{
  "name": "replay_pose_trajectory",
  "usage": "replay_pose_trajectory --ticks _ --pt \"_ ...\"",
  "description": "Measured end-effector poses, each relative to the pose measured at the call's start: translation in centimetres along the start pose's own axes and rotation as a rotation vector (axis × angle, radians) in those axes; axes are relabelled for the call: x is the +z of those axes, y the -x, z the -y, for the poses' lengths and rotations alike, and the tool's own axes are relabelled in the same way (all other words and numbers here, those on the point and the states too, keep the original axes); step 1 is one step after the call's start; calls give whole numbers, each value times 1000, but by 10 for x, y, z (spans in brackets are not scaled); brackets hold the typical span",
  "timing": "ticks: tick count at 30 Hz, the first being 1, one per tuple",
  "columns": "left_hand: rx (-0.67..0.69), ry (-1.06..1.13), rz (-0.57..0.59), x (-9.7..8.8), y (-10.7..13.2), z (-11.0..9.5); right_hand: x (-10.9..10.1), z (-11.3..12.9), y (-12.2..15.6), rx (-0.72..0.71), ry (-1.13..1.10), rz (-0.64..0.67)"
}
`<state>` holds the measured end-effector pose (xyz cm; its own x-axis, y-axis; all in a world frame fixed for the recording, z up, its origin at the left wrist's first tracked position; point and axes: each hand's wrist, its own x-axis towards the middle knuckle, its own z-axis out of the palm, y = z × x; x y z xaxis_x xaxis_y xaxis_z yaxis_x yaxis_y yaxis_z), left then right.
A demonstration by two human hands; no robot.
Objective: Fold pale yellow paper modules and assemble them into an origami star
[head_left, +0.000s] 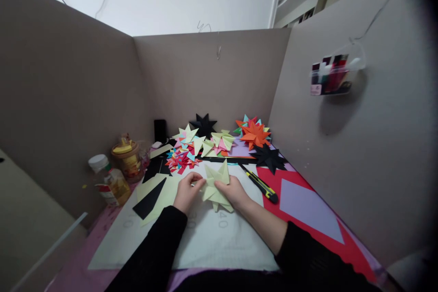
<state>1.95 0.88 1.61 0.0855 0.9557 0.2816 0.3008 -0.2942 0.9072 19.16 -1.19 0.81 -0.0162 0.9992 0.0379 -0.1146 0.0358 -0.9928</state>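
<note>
A pale green folded paper star (216, 188) is held up over the white sheet (239, 246), in front of me. My right hand (235, 191) grips its right side, with the thumb lying across the front. On the left edge, my left hand (190, 190) pinches a point between thumb and fingers. Behind the star lie loose colourful folded paper pieces (181, 159) and more pale green folded pieces (222, 140). A yellow and black utility knife (262, 185) rests to the right of my right hand.
Black stars (270, 157) and an orange star (255, 135) sit at the back. Purple paper (310, 207) lies on red paper (349, 242) at right. A bottle (111, 182) and a tub (128, 159) stand left, near black strips (150, 200). Grey partitions (212, 77) enclose the table.
</note>
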Motion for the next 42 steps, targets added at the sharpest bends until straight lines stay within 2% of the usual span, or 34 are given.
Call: replay_pose_trajectory --ticks 3,5,11,25,31,34,37,42 --pt "-139 65 58 -9 -4 3 -3 0 -3 23 -51 -38" --pt "-174 99 60 -12 -5 3 -5 0 -4 31 -96 -13" --pt "-174 134 43 -8 -3 0 -7 0 -3 49 -143 67" --pt "-35 130 62 -4 -3 -1 -10 -10 -8 62 -117 70" --pt "-163 384 203 0 1 -4 -5 -6 -3 70 -143 184" --pt "-188 441 150 2 3 -5 -2 -2 -1 71 -185 211" --pt "-176 433 72 2 3 -6 -4 -1 -4 26 -132 126" --pt "-139 320 42 1 0 -1 -10 -5 -11 -25 39 7"
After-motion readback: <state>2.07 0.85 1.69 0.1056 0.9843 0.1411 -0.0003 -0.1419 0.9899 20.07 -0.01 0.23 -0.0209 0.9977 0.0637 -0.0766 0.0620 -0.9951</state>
